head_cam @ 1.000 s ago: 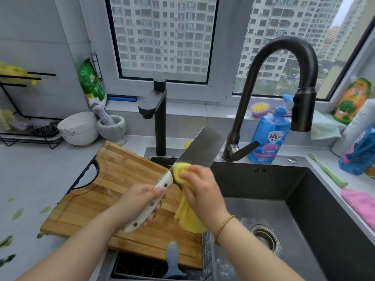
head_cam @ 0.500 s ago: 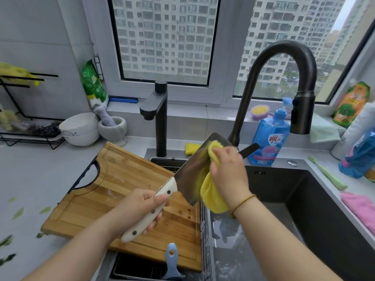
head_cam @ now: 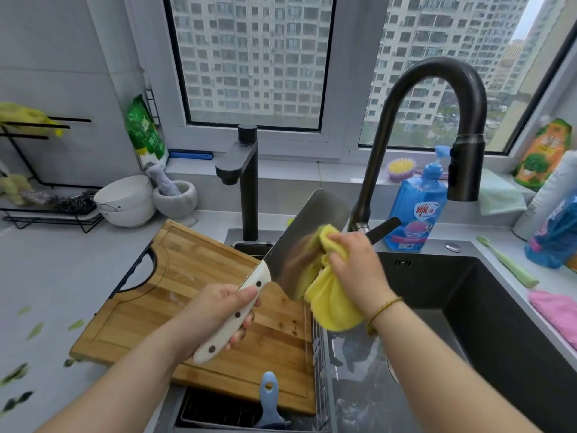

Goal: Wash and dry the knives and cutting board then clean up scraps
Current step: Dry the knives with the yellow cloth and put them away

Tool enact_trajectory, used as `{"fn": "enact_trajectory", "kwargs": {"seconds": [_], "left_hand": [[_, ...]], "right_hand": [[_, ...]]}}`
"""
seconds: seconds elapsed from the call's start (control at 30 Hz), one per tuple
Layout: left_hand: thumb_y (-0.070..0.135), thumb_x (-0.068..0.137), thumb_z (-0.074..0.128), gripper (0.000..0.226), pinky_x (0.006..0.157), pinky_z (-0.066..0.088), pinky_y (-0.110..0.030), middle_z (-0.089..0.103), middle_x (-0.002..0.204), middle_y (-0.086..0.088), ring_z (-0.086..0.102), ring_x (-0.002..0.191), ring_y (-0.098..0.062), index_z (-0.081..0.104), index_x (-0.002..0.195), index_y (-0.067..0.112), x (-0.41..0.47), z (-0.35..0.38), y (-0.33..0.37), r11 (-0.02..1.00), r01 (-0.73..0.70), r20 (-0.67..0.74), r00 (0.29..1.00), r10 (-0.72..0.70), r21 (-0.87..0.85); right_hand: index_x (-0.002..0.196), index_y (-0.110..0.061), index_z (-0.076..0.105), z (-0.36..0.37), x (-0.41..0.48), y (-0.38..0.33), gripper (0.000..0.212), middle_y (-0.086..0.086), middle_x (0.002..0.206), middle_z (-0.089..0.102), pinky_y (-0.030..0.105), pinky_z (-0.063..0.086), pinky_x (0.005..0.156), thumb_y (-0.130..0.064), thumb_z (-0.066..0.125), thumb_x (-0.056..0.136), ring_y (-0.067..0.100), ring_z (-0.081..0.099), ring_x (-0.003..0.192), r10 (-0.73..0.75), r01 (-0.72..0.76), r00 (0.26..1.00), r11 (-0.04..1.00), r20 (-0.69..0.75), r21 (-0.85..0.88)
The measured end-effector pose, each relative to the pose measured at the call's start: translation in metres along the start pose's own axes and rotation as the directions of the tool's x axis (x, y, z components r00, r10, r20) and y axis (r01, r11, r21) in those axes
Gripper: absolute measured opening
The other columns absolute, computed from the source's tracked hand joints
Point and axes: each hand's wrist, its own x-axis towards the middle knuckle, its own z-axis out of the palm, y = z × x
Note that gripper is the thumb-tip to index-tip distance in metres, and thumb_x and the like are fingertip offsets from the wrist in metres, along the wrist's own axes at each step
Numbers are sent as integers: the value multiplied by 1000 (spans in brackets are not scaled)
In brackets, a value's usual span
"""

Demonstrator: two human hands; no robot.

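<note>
Yellow cloth [head_cam: 331,304] is bunched in my right hand [head_cam: 359,270]. The fingers curl round it and pinch a fold against the flat of the cleaver [head_cam: 312,232] at the centre of the frame. My left hand [head_cam: 215,317] has its fingers wrapped round the white riveted handle, with the blade angled up toward the tall black faucet [head_cam: 437,89]. I hold it that way, I judge, so the broad steel face lies open to the cloth. The cutting edge seems to be on my right hand's side, so the cloth works the flat.

Blade and cloth hang above the seam between the drain rack and the dark sink [head_cam: 487,307], probably so drips fall there and not on the counter [head_cam: 56,270]. Below the knife the bamboo cutting board [head_cam: 175,292] lies flat, partly on the counter and partly over the rack. Whether it has been washed I cannot tell. Green scraps [head_cam: 34,329] lie scattered at the lower left, not yet cleared.
</note>
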Motion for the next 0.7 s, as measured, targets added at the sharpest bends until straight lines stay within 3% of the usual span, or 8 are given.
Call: {"fn": "enact_trajectory", "kwargs": {"seconds": [0.07, 0.13, 0.23, 0.37, 0.47, 0.57, 0.7], "left_hand": [[37, 73, 54, 35, 35, 38, -18, 53, 54, -4, 45, 36, -11, 58, 83, 4, -2, 2, 0, 1000, 2, 7, 1000, -2, 21], [33, 80, 55, 30, 35, 38, -19, 53, 54, -4, 46, 36, -11, 58, 83, 4, -1, 6, 1, 999, 0, -13, 1000, 0, 38], [26, 88, 54, 25, 37, 39, -22, 55, 53, -2, 47, 38, -11, 58, 87, 1, 4, 11, 5, 992, -11, -66, 998, 20, 127], [22, 89, 56, 22, 40, 40, -23, 55, 50, -1, 48, 38, -11, 54, 74, 6, 6, 9, 8, 974, -17, -85, 996, 37, 227], [18, 87, 59, 20, 39, 40, -23, 55, 53, -3, 48, 40, -12, 53, 71, 8, 3, 6, 9, 964, -13, -77, 996, 35, 265], [14, 85, 61, 14, 41, 42, -23, 55, 57, -4, 50, 42, -12, 56, 74, 7, -1, 3, 7, 942, -20, -74, 996, 47, 336], [12, 83, 64, 8, 45, 44, -22, 58, 61, -2, 52, 44, -9, 61, 87, 6, -7, -1, 5, 903, -24, -58, 997, 54, 429]], "right_hand": [[127, -12, 52, -6, 11, 4, 34, 10, 125, 47, 26, 36, 97, -14, 47, 93, 23, 45, 117, 52, -53, 998, 999, -41, -9], [128, -12, 51, -5, 14, -3, 34, 10, 125, 47, 29, 34, 103, -16, 45, 95, 23, 43, 119, 6, -10, 998, 998, -65, -55], [130, -13, 49, 10, 0, -20, 36, 7, 126, 45, 23, 31, 102, -15, 46, 94, 20, 40, 118, -106, 102, 993, 992, -57, -81], [104, -8, 65, 43, -35, -36, 37, 16, 102, 60, 26, 47, 77, -1, 71, 69, 31, 59, 91, -374, 363, 926, 919, -51, -156], [96, -8, 67, 47, -34, -30, 33, 16, 94, 62, 29, 52, 69, -3, 70, 63, 31, 62, 81, -423, 415, 905, 901, -46, -125], [107, -6, 64, 28, -15, -24, 32, 18, 105, 56, 30, 46, 81, 2, 65, 76, 33, 56, 93, -351, 335, 931, 931, -101, -146], [129, -10, 49, -6, 15, -11, 36, 12, 128, 40, 22, 30, 99, -9, 48, 92, 24, 39, 119, -137, 127, 985, 987, -108, -94]]}}
